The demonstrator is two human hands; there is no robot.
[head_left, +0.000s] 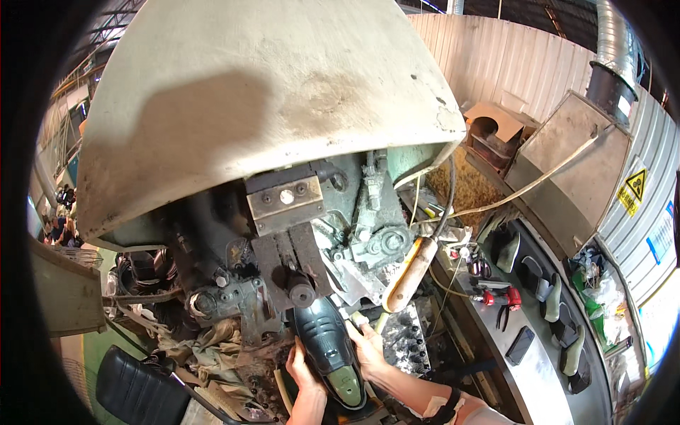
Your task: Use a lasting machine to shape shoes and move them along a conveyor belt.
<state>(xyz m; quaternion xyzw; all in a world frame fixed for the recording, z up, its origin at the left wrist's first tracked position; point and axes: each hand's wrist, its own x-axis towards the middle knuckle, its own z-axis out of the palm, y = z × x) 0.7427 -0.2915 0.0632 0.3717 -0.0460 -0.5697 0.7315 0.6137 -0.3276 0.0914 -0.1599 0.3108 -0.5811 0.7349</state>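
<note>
A black shoe upper [322, 333] with lace holes sits between my two hands, its toe end up against the machine's dark round roller [301, 292]. A green piece [347, 386] fills the opening at its near end. My left hand [306, 372] wraps the shoe's left side, fingers pressed along it. On the other side, my right hand [368, 350] grips the shoe's right flank, with its fingertips close to a pale stick-like part of the machine. The shoe's underside is hidden.
A large cream hood [283, 92] overhangs the machine. A worn wooden handle [411, 273] projects to the right of my hands. Further right, a metal bench [496, 333] carries a phone [520, 345] and a red tool [503, 297], beside a belt with several shoes. A black seat [138, 386] stands at lower left.
</note>
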